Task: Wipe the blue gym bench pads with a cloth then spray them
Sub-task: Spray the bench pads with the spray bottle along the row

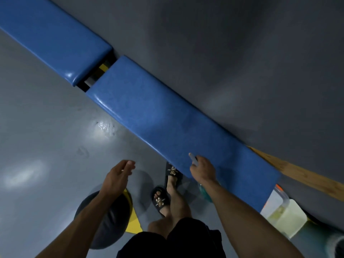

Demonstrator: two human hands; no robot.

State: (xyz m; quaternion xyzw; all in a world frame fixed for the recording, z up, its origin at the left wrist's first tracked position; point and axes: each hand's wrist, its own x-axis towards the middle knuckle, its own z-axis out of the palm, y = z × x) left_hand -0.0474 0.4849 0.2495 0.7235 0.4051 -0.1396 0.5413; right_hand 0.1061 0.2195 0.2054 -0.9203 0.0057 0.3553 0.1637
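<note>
A long blue bench runs slantwise across the view, and it has two pads. The big pad (167,123) is the near one. The small pad (54,38) lies past its far end, with a dark gap (96,75) between them where some yellow and grey metal shows.

The right hand (202,171) is over the near corner of the big pad, by its front edge. Its fingers are curled round a spray bottle (203,190). The white nozzle (192,158) sticks out past the hand and points along the big pad. The greenish body of the bottle peeks out under the wrist.

The left hand (117,175) hangs in the air in front of the big pad, over the grey floor (42,127). It holds nothing. Its fingers are loose and a little bent, and they touch nothing.

No cloth can be seen.

Two feet in black slippers (161,199) stand on the floor just in front of the big pad, one partly under its edge. A dark round cushion (106,220) lies on the floor below the left arm, with a yellow shape (134,222) next to it. Behind the near end of the big pad there is a wooden strip (297,174). At that same end stands a clear jug (284,213) with pale yellow liquid inside.
</note>
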